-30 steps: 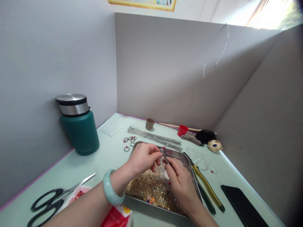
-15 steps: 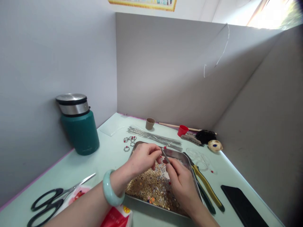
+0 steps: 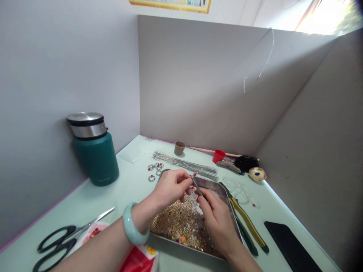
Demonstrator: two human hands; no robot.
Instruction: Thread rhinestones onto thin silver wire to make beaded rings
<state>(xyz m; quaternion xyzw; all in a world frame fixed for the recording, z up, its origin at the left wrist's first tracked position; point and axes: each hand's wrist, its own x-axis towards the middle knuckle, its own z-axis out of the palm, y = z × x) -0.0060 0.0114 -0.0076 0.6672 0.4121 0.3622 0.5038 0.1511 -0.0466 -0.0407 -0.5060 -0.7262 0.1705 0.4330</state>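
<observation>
Over the bead tray (image 3: 195,247), my left hand (image 3: 171,186) is closed in a pinch on a thin beaded wire. A red bead (image 3: 194,174) and a few pale beads stick out past its fingertips. My right hand (image 3: 217,217) is wrapped round a slim grey metal tool (image 3: 197,186), perhaps tweezers, its tip meeting the left fingertips. Gold, clear and a few red and orange beads (image 3: 172,223) fill much of the tray. A pale green bangle (image 3: 133,224) circles my left wrist. The exact grip at the fingertips is partly hidden.
Several beaded rings (image 3: 151,178) and a bundle of wires (image 3: 184,163) lie behind the tray. Yellow-green pliers (image 3: 249,225) and a black phone-like slab (image 3: 290,245) are rightward. Scissors (image 3: 68,241) and a green flask (image 3: 98,158) stand left. A red cup (image 3: 218,156) is behind.
My left hand and the red bead have shifted slightly left and up. The right hand, still on the metal tool, has barely moved.
</observation>
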